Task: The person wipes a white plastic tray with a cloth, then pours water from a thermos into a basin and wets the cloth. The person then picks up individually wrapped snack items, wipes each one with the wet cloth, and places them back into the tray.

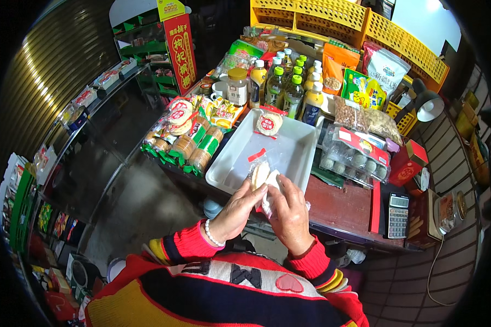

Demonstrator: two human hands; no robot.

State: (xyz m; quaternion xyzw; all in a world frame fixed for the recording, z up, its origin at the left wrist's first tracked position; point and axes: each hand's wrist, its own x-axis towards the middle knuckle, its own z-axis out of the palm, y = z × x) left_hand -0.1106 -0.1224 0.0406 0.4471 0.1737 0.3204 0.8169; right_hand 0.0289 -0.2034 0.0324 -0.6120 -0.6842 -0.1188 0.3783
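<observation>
Head view: left hand (233, 214) and right hand (290, 213) pinch pale cakes (260, 175) and a clear bag (257, 156) above the near end of the tray (232, 155). Bagging seems in hand; next probably calls for steadying the cakes while working the plastic gently.

Glossy plastic wrapper (260, 164), smooth tray (292, 151)

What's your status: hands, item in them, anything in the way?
Left hand and right hand both holding clear-wrapped pale cakes. Cakes over near side of white tray. Wrapped pack occupies tray's far end.
</observation>
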